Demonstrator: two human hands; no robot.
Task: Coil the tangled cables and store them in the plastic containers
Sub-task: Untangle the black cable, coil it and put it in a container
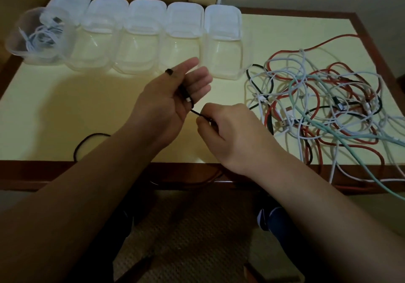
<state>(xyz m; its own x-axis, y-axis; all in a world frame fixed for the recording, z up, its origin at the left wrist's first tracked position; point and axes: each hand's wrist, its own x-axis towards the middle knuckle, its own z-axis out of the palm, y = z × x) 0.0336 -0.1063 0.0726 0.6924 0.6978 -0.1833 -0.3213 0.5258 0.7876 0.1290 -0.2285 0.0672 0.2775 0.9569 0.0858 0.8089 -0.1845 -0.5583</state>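
A pale yellow tabletop with a dark red-brown wooden rim (114, 169) fills most of the frame. Across the right side of it sprawls a tangled heap of red, white, mint-green and black cables (324, 107), several strands trailing over the near edge at lower right. Along the upper part of the frame runs a row of clear plastic containers with their white lids propped behind them (153, 39); the four from centre to left-centre look bare inside. At the upper left end a further clear plastic container (37, 39) sits tilted and holds a loosely coiled white cable (41, 36).

In the centre, the left hand (173, 98) is raised palm-up with straight fingers, its thumb pinning the plug end of a thin black cable (197, 113) against the palm. Just beside it, lower and to the right, the right hand (225, 133) is curled, pinching the same cable between thumb and fingertips. The short stretch between the hands is taut. A loop of that black cable appears to lie on the table at lower left, partly hidden by the left forearm.
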